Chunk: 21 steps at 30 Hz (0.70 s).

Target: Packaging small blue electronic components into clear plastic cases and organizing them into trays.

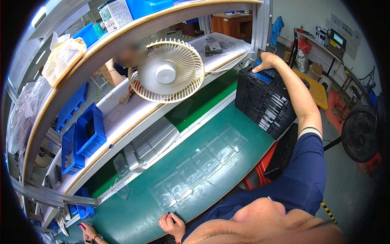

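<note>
My right arm stretches out to the far right, and my right hand (269, 62) grips the top of a tall stack of black plastic trays (266, 103). Its thumb lies over the top edge, by a blue piece (265, 77); some of its fingers are hidden. Metallic-looking strips show between the stacked layers. Close to my body, my left hand (172, 226) rests curled in a loose fist at the table's near edge, with nothing visible in it. Between my hands lies a slanting row of several clear plastic blister trays (198, 164) on the green table (138, 217).
A co-worker's hand (87, 231) is at the lower left; another person sits beyond the shelf. A fan (165, 73) stands over the bench. Clear plastic covers (150, 140) lie behind the row. Blue bins (90, 129) stand left, a black fan (359, 133) right.
</note>
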{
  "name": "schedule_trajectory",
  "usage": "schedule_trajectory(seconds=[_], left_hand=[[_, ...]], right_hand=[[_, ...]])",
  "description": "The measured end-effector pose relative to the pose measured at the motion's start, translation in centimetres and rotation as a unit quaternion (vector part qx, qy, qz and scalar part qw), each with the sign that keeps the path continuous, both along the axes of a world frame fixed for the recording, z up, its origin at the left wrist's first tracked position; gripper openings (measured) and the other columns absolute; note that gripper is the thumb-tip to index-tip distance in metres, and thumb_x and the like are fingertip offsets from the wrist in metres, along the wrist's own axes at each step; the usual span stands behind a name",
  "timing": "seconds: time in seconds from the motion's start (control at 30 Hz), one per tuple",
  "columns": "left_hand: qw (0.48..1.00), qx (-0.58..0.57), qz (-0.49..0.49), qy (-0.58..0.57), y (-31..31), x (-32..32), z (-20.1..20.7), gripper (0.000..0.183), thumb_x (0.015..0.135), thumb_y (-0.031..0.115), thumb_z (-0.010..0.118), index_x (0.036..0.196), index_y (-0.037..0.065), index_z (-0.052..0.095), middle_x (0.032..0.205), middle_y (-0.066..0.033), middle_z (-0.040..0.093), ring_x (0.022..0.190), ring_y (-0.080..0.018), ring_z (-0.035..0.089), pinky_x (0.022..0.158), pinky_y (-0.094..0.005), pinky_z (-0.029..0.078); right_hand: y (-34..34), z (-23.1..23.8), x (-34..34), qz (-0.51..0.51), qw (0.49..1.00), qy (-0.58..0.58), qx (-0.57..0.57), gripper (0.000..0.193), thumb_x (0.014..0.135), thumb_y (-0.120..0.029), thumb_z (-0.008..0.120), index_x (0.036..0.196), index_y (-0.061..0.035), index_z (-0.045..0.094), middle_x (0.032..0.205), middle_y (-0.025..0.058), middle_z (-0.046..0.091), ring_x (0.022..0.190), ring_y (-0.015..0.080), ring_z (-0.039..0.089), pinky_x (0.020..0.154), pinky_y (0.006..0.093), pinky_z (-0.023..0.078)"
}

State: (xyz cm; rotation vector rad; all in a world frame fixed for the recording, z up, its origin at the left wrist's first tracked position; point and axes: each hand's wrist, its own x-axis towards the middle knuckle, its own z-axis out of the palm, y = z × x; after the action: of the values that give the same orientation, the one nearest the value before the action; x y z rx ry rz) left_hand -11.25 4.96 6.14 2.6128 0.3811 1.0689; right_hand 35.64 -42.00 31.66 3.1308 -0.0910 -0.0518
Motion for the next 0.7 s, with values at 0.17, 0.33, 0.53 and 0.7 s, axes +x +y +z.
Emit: schedule_trajectory(seconds=[0.17,0.33,0.53,0.7], left_hand=[[1.000,0.006,-0.006,-0.007,0.3,0.2,-0.1,0.005,0.077,0.003,0.060,0.076,-0.002,0.061,0.083,-0.0141,0.060,0.079,-0.0322,0.056,0.073,-0.0423,0.043],[0.997,0.060,0.025,0.041,0.3,-0.5,0.6,0.004,0.077,0.003,0.060,0.075,-0.001,0.061,0.082,-0.0136,0.060,0.079,-0.0320,0.056,0.074,-0.0421,0.043],[1.000,0.007,-0.010,-0.022,1.1,-0.1,-1.8,0.003,0.073,0.001,0.063,0.073,0.003,0.061,0.079,-0.0105,0.061,0.075,-0.0302,0.057,0.072,-0.0406,0.044],[0.999,0.002,-0.001,-0.052,0.7,0.2,-1.3,0.005,0.072,-0.001,0.065,0.073,0.003,0.061,0.077,-0.0099,0.062,0.072,-0.0285,0.058,0.069,-0.0382,0.045]], right_hand=[[-1.1,-0.6,0.1,-0.008,0.999,-0.006,0.036,0.104,0.049,-0.068,0.078,0.109,0.0148,0.057,0.111,0.0287,0.060,0.105,0.0367,0.060,0.090,0.0385,0.047],[0.6,1.0,-1.7,-0.034,0.994,-0.088,0.045,0.100,0.048,-0.064,0.080,0.106,0.0133,0.059,0.110,0.0277,0.060,0.106,0.0341,0.060,0.089,0.0376,0.047],[3.2,-0.5,-2.9,0.070,0.994,-0.056,0.057,0.090,0.050,-0.059,0.081,0.099,0.0131,0.060,0.103,0.0292,0.062,0.101,0.0370,0.061,0.087,0.0395,0.047],[3.9,-0.3,-3.2,0.041,0.997,-0.039,0.058,0.090,0.049,-0.055,0.081,0.105,0.0121,0.059,0.108,0.0295,0.061,0.105,0.0357,0.060,0.090,0.0378,0.045]])
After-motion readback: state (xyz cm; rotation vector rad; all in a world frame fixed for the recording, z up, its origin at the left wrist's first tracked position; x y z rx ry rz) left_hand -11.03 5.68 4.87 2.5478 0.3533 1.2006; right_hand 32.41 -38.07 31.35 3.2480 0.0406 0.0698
